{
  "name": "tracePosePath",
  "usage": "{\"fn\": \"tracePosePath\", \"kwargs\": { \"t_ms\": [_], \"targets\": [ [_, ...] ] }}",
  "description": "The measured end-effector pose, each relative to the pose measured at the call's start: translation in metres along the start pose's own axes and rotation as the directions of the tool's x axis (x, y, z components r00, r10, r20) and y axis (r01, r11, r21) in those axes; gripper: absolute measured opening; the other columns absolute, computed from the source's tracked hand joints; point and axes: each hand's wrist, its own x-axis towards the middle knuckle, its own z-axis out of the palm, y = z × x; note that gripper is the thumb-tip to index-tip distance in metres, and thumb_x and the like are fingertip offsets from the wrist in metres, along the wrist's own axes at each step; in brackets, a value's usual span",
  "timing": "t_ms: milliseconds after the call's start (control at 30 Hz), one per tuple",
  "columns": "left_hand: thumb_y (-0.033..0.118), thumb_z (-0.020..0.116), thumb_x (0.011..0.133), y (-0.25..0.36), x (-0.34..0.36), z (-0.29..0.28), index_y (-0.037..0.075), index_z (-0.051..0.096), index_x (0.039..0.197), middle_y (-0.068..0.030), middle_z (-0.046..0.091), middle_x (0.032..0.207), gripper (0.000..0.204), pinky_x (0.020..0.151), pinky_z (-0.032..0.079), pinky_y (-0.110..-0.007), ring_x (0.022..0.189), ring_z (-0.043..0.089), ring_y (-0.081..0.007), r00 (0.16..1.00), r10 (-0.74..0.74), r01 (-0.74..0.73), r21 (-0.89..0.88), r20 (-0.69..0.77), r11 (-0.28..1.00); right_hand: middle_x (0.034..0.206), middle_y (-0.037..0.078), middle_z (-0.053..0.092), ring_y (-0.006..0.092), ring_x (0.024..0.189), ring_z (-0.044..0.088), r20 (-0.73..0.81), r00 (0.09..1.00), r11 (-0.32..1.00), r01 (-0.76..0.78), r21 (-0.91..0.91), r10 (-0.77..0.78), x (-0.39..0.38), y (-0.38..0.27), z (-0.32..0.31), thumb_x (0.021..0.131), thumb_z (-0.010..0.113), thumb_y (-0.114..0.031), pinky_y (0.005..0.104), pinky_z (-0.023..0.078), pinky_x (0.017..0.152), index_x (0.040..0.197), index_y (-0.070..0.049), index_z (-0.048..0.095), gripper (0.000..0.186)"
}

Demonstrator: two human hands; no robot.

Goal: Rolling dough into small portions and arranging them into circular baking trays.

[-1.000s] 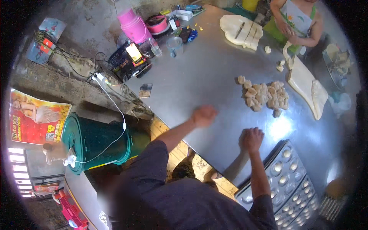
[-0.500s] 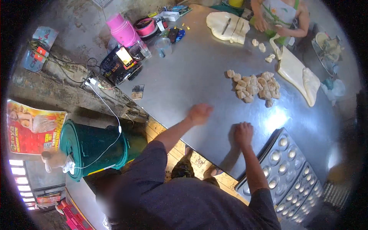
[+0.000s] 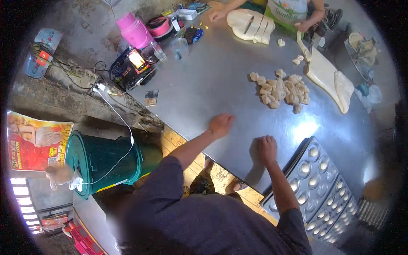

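Observation:
My left hand [image 3: 221, 124] lies palm down on the steel table [image 3: 212, 85], fingers lightly curled. My right hand [image 3: 267, 148] rests knuckles up a little to its right, close to the table's near edge. Whatever is under either palm is hidden. A pile of small dough pieces [image 3: 280, 88] sits beyond my hands, out of their touch. A metal baking tray with round cups [image 3: 323, 182], several holding pale dough, lies just right of my right hand.
Across the table another person's hands [image 3: 216, 15] work a flat sheet of dough [image 3: 248, 25]. A long dough strip [image 3: 329, 76] lies at the right. Pink cups [image 3: 134, 29], a plastic cup [image 3: 179, 46] and a black device [image 3: 131, 68] stand far left. A green bucket [image 3: 102, 163] is below.
Both my hands stay in about the same spot on the table with only small shifts. The view has tilted, so the dough pile and far person sit differently in the picture.

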Motion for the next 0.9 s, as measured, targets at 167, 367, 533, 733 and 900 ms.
{"fn": "tracePosePath", "kwargs": {
  "t_ms": [167, 367, 533, 733, 900],
  "targets": [
    [0.017, 0.052, 0.08, 0.002, -0.124, 0.035, 0.003, 0.053, 0.102, -0.0132, 0.058, 0.094, 0.026, 0.08, 0.046, -0.044, 0.094, 0.056, -0.0331, 0.992, -0.094, 0.113, 0.266, -0.084, 0.957, 0.087, 0.013, 0.051, 0.0321, 0.091, 0.049, 0.107, 0.99, 0.981, -0.072, -0.178, 0.092, -0.119, -0.028, 0.028, 0.075, 0.061, -0.017, 0.0443, 0.042, 0.081, 0.09, -0.005, 0.056, 0.02],
    [0.023, 0.052, 0.084, 0.05, 0.002, 0.003, 0.008, 0.06, 0.096, -0.0137, 0.059, 0.091, 0.021, 0.079, 0.047, -0.046, 0.092, 0.056, -0.0343, 0.992, 0.012, 0.003, -0.123, 0.123, 0.992, 0.093, 0.012, 0.053, 0.0313, 0.094, 0.05, 0.095, 0.993, 0.997, 0.068, -0.031, -0.065, -0.024, -0.035, 0.025, 0.074, 0.057, -0.017, 0.0442, 0.041, 0.084, 0.092, -0.006, 0.057, 0.021],
    [0.018, 0.056, 0.079, 0.005, -0.044, -0.001, 0.005, 0.059, 0.098, -0.0145, 0.06, 0.095, 0.023, 0.087, 0.043, -0.044, 0.094, 0.055, -0.0314, 0.999, -0.036, 0.036, 0.087, -0.003, 0.996, 0.082, 0.013, 0.052, 0.0337, 0.083, 0.05, 0.028, 0.999, 1.0, -0.024, 0.007, 0.023, -0.058, -0.017, 0.001, 0.075, 0.058, -0.016, 0.0411, 0.042, 0.072, 0.083, -0.007, 0.058, 0.012],
    [0.029, 0.059, 0.081, 0.068, -0.083, 0.047, 0.006, 0.057, 0.097, -0.0161, 0.056, 0.101, 0.028, 0.091, 0.038, -0.047, 0.102, 0.051, -0.0344, 1.0, 0.03, -0.03, 0.095, 0.002, 0.995, 0.092, 0.016, 0.053, 0.0337, 0.093, 0.05, -0.02, 0.991, 0.988, -0.133, 0.076, 0.135, -0.088, -0.074, 0.032, 0.073, 0.058, -0.017, 0.0458, 0.041, 0.079, 0.095, -0.006, 0.057, 0.024],
    [0.051, 0.066, 0.073, 0.017, 0.001, 0.002, 0.007, 0.055, 0.113, -0.0136, 0.055, 0.11, 0.061, 0.095, 0.035, -0.047, 0.108, 0.049, -0.0308, 0.998, 0.062, -0.064, 0.102, 0.015, 0.993, 0.091, 0.013, 0.054, 0.0327, 0.093, 0.05, -0.055, 0.996, 0.997, -0.07, 0.026, 0.071, -0.02, -0.048, 0.008, 0.076, 0.065, -0.023, 0.0471, 0.042, 0.081, 0.096, -0.007, 0.06, 0.026]
  ]
}}
